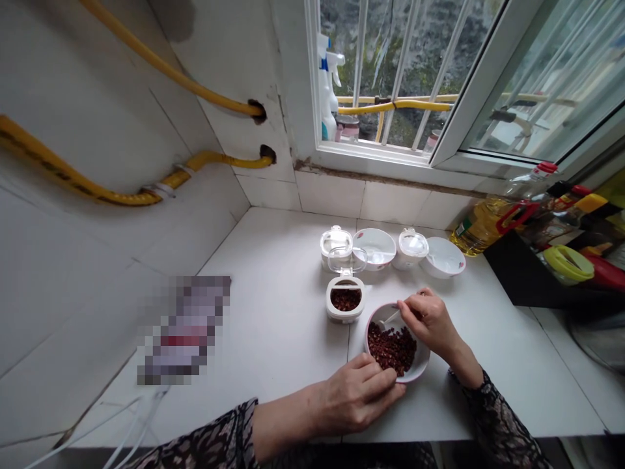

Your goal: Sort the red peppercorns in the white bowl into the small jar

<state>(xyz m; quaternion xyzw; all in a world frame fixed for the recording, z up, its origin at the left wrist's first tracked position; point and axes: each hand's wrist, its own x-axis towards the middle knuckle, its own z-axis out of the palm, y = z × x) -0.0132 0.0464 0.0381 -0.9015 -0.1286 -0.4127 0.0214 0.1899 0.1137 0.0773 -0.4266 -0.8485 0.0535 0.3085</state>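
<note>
A white bowl (420, 369) with a pink rim holds dark red dried peppercorns (390, 350). My left hand (359, 394) is closed on the bowl's near left rim. Between the fingers of my right hand (432, 322) is a small white spoon (389, 319), its lower end in the bowl among the peppercorns. Just left of and behind the bowl stands a white seasoning jar (344, 316), its clear lid (347, 260) flipped up. Similar peppercorns show inside that jar.
Behind stand two lidded seasoning jars (328, 245) (413, 247) and two white bowls (375, 247) (444, 257). An oil bottle (481, 225) and a black rack (510, 273) of condiments are at the right. A blurred-out item (188, 329) with white cables lies left.
</note>
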